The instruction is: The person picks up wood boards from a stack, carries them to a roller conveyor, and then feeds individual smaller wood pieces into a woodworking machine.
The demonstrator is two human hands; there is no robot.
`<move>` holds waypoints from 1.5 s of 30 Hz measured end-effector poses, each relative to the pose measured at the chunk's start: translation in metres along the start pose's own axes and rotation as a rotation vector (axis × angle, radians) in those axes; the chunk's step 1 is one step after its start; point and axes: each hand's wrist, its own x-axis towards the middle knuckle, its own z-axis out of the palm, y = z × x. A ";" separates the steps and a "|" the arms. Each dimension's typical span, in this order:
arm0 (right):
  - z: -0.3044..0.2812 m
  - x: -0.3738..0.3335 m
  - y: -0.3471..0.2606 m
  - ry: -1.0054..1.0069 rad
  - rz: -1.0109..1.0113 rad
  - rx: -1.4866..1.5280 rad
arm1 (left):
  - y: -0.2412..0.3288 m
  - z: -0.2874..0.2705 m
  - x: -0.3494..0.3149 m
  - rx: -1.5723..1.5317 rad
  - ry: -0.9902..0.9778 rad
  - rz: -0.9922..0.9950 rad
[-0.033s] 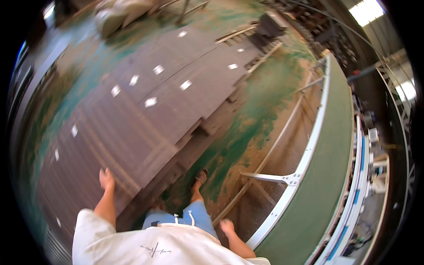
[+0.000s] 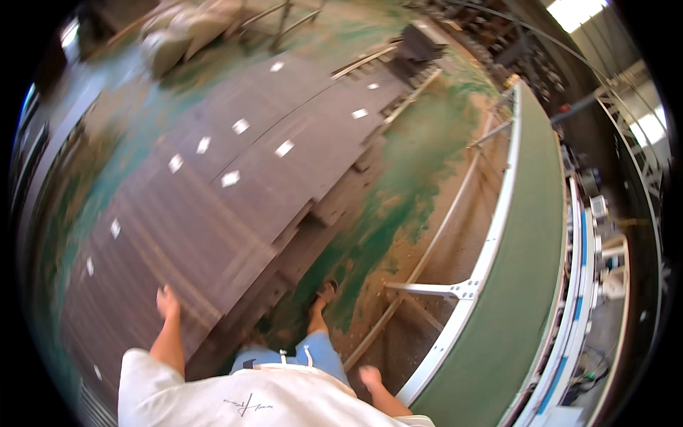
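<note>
My left hand (image 2: pixel 168 302) hangs over the near end of a wide stack of brown boards (image 2: pixel 206 235), its fingers partly apart and nothing seen in them. Whether it touches the top board I cannot tell. Several small white paper slips (image 2: pixel 230 178) lie across the boards. Low beside my right hip is my right hand (image 2: pixel 370 377), near the white metal frame (image 2: pixel 466 289) of a long table with a green surface (image 2: pixel 498 299). Blur and the angle hide that hand's fingers, and nothing shows in it.
I stand between the stack and the green-topped table, on a dusty green floor (image 2: pixel 384 206). Stepped board edges (image 2: pixel 313 213) jut toward this aisle. Pale sacks (image 2: pixel 167 46) and a metal stand (image 2: pixel 281 25) are at the far left. White-and-blue rails (image 2: pixel 578 299) run beyond the table.
My view has turned slightly, so the far boards and slips sit more to the left and lower. My left hand appears a little lower; the right stays by my hip.
</note>
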 end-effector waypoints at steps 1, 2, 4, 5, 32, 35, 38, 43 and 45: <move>-0.008 -0.006 0.012 0.077 -0.086 -0.175 | -0.003 -0.011 0.004 -0.016 0.036 -0.043; -0.020 -0.010 0.043 0.043 0.015 -0.144 | 0.015 -0.003 -0.012 -0.003 0.003 0.012; -0.051 0.010 0.063 -0.047 -0.036 -0.239 | 0.041 0.002 -0.066 0.197 0.027 0.114; -0.063 0.026 0.054 -0.093 -0.166 -0.353 | 0.065 0.012 -0.088 0.323 -0.021 0.114; -0.656 0.499 -0.213 0.382 0.219 0.556 | 0.884 0.568 -0.424 0.422 -0.999 0.571; -0.677 0.538 -0.198 0.267 0.363 0.493 | 1.030 0.640 -0.500 0.247 -1.102 0.491; -0.705 0.610 -0.224 0.214 0.405 0.424 | 1.158 0.694 -0.554 0.398 -1.021 0.783; -0.829 0.752 -0.282 0.126 0.335 0.899 | 1.277 0.736 -0.593 0.370 -0.882 0.894; -0.903 0.844 -0.299 0.177 0.120 0.515 | 1.323 0.747 -0.616 0.469 -0.863 0.906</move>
